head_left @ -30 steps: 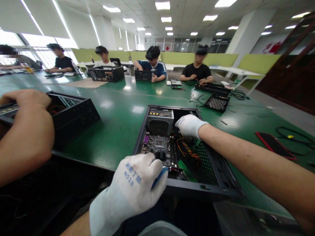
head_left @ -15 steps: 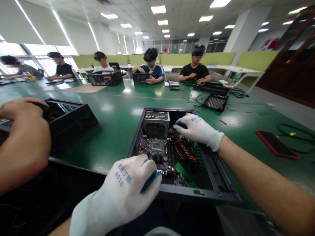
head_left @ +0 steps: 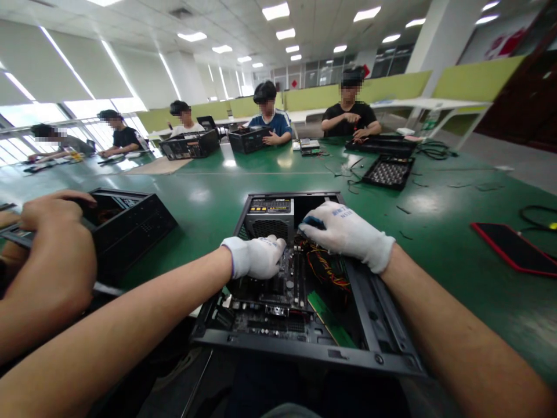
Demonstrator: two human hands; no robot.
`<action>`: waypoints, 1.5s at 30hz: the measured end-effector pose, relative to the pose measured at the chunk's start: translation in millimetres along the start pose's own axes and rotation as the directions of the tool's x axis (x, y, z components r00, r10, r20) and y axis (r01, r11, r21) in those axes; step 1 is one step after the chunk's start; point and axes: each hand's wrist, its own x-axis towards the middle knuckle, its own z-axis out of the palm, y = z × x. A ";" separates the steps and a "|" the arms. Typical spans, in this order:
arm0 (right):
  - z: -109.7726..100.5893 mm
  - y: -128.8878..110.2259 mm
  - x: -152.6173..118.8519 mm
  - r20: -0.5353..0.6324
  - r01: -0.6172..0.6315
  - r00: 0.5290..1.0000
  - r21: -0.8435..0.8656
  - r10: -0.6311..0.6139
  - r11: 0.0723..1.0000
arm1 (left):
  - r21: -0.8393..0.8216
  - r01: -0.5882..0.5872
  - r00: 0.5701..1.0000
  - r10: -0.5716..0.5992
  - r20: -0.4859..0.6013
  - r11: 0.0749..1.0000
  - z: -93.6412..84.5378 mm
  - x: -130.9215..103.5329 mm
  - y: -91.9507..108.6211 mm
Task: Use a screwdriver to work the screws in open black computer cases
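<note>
An open black computer case [head_left: 300, 351] lies in front of me on the green table. Inside it are the motherboard [head_left: 289, 284] and, at the far left corner, the power supply [head_left: 270, 217]. My left hand [head_left: 263, 257], in a white glove, reaches over the upper part of the motherboard, just before the power supply. Its fingers are bunched and point down; whatever lies under them is hidden. My right hand [head_left: 337, 229], gloved with blue finger pads, is closed beside the power supply, above the coloured cables [head_left: 326, 267]. What it grips is hidden.
A green memory stick [head_left: 331, 319] lies slantwise in the case. At left, another person's bare arm [head_left: 56, 249] reaches into a second black case [head_left: 139, 226]. A red-edged black panel [head_left: 516, 247] lies at right. Several people work across the table, near a black tray [head_left: 388, 171].
My left hand has moved away from the near edge of the case, up and forward over the motherboard. My right hand stays near the power supply. The view has shifted slightly.
</note>
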 end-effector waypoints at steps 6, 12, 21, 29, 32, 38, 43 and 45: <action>1.5 3.2 -2.4 -0.023 0.006 1.000 0.035 -0.005 0.999 | 0.096 0.009 0.990 -0.022 0.138 0.995 -2.4 43.5 2.3; 2.4 4.4 -4.2 -0.052 0.016 0.999 0.065 -0.012 0.998 | 0.127 -0.034 0.994 0.020 0.111 0.991 10.0 61.4 -2.1; 4.0 7.5 -7.9 -0.064 0.037 0.997 0.078 -0.032 0.996 | 0.124 -0.028 0.995 0.016 0.096 0.992 10.4 61.8 -3.8; 4.9 7.7 -8.0 -0.061 0.083 0.995 0.034 -0.081 0.996 | 0.125 -0.019 0.993 0.003 0.121 0.992 13.8 66.8 -8.0; 5.2 7.8 -8.0 -0.061 0.094 0.994 0.017 -0.093 0.995 | 0.131 -0.015 0.991 -0.003 0.135 0.991 15.1 67.6 -9.5; 4.6 7.3 -8.3 -0.050 0.104 0.993 0.000 -0.104 0.995 | 0.130 -0.011 0.989 -0.008 0.145 0.991 15.3 67.7 -10.0; 3.6 6.4 -8.5 -0.040 0.106 0.994 -0.007 -0.106 0.994 | 0.120 -0.008 0.991 -0.008 0.132 0.993 19.3 69.6 -12.9; 3.5 6.0 -8.6 -0.038 0.107 0.993 -0.004 -0.108 0.994 | 0.114 -0.008 0.993 -0.006 0.122 0.993 20.9 70.5 -14.4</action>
